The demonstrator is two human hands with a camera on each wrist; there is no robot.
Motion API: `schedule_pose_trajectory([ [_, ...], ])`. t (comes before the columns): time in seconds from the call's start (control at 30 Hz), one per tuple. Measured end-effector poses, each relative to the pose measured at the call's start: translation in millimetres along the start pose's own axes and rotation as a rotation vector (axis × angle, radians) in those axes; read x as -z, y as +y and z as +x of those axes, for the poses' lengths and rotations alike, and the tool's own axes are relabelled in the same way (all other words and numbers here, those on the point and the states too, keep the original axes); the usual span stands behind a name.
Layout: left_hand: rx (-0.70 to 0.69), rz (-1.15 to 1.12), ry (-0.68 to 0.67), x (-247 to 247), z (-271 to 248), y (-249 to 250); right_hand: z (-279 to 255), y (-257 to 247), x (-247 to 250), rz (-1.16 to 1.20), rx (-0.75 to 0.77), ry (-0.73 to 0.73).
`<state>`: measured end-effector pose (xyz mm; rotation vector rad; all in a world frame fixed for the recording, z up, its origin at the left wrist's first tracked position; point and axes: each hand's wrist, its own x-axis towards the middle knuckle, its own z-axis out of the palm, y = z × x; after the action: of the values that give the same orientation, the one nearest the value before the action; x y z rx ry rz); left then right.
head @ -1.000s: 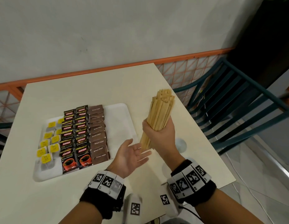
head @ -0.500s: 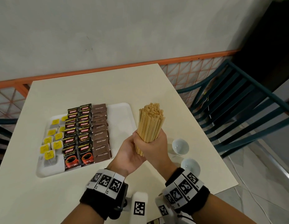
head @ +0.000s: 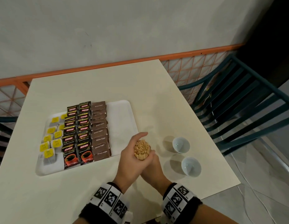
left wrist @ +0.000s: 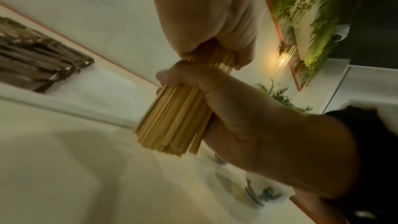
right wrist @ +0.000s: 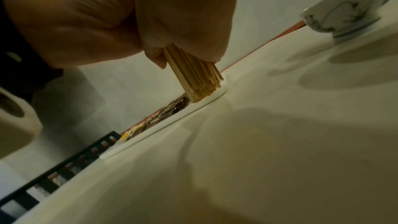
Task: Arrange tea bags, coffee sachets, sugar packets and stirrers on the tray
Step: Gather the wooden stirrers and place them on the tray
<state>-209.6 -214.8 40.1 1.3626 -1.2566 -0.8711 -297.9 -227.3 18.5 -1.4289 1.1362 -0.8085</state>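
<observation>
A thick bundle of wooden stirrers [head: 141,149] stands upright, seen end-on, just off the front right corner of the white tray [head: 121,113]. My left hand [head: 132,157] wraps it from the left and my right hand [head: 152,165] grips it from the right. The left wrist view shows the bundle's lower end [left wrist: 172,125] over the table. On the tray lie yellow-tagged tea bags [head: 51,139] at the left, black coffee sachets [head: 77,135] in two columns, and brown sugar packets [head: 100,131]. The tray's right strip is bare.
Two small white cups [head: 180,145] [head: 191,166] stand on the cream table [head: 92,88] right of my hands. A dark green slatted chair [head: 237,102] is beyond the table's right edge. An orange rail and a wall run behind.
The bundle has come down from a raised tilt to upright near the table. My left hand, an open palm one second ago, now wraps the stirrers along with the right.
</observation>
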Motion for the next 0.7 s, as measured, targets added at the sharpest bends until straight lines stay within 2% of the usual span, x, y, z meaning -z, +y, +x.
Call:
schedule_pose_trajectory([
  [0.03, 0.005, 0.010, 0.006, -2.4, -2.0, -4.3, 0.8, 5.9, -1.8, -0.050, -0.006, -0.029],
  [0.17, 0.013, 0.012, 0.043, -6.5, -11.2, -18.4, 3.5, 26.0, -12.9, -0.184, 0.007, 0.034],
  [0.33, 0.011, 0.011, 0.078, -0.9, -11.7, -19.6, 8.4, 25.4, -18.2, -0.262, 0.135, 0.031],
  [0.4, -0.089, 0.115, 0.077, 5.3, -9.1, -14.3, 7.7, 21.1, -20.2, -0.204, 0.124, 0.018],
  [0.53, -0.428, 0.490, 0.126, 15.0, 1.4, -6.2, 10.3, 20.1, -22.3, -0.185, 0.122, 0.002],
  [0.57, -0.447, 0.551, 0.091, 15.1, 2.3, -7.8, 11.6, 22.3, -22.5, -0.198, 0.123, 0.008],
  [0.7, -0.379, 0.681, -0.055, 15.4, -3.0, -19.2, 11.8, 22.8, -23.5, -0.272, 0.123, 0.010],
])
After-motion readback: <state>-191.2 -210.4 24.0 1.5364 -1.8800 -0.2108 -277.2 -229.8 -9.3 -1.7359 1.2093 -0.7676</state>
